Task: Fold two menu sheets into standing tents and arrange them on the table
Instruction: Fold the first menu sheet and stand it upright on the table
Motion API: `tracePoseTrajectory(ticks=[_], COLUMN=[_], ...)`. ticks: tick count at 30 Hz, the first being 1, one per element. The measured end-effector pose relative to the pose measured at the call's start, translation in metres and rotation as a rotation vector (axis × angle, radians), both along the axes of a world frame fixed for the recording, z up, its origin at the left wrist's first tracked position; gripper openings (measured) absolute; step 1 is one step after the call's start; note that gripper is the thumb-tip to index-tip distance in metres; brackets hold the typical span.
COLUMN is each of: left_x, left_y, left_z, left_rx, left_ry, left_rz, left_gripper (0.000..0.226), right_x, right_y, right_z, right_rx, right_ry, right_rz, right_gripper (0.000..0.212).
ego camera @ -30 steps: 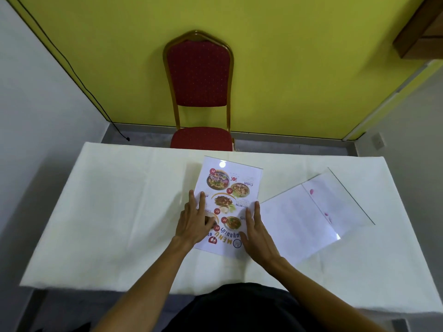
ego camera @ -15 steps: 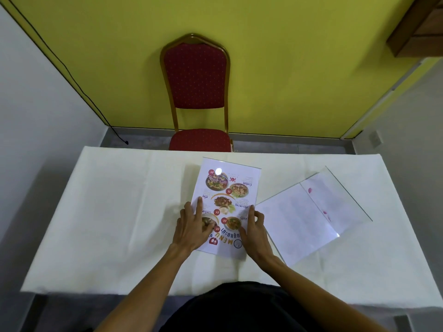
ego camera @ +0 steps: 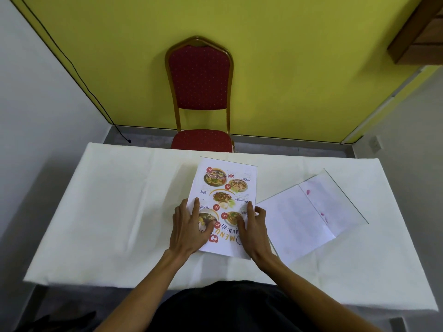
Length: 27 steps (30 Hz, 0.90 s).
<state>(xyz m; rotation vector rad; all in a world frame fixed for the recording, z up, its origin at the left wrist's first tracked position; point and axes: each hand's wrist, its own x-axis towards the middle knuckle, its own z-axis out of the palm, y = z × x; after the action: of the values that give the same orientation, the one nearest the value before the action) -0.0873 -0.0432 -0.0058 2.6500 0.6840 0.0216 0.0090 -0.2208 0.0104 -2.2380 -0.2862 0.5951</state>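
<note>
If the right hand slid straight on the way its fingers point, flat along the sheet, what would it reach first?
The right hand points up the printed menu sheet. It would likely cross the food photos to the sheet's far edge, then bare tablecloth.

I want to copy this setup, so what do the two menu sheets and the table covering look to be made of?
Printed menu sheet: paper, possibly glossy or laminated; its far edge sits inside a thin clear border. Blank-side sheet: the same, with pink print showing through and a crease. Tablecloth: matte off-white fabric, softly wrinkled.
</note>
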Motion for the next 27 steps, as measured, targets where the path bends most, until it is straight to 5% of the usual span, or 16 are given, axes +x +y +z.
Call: tracePoseTrajectory(ticks=[15,27], left_x=[-0.021,0.004], left_y=[0.064,0.136], left_z=[0.048,0.093], left_rx=[0.057,0.040], left_ry=[0.040,0.265], left_rz=[-0.093,-0.320], left_gripper=[0.089,0.085], right_x=[-0.051,-0.081], right_y=[0.055,0.103], right_z=[0.045,0.067], right_rx=[-0.053,-0.099], right_ry=[-0.077,0.039], right_rz=[-0.100,-0.298], right_gripper=[0.057,0.051])
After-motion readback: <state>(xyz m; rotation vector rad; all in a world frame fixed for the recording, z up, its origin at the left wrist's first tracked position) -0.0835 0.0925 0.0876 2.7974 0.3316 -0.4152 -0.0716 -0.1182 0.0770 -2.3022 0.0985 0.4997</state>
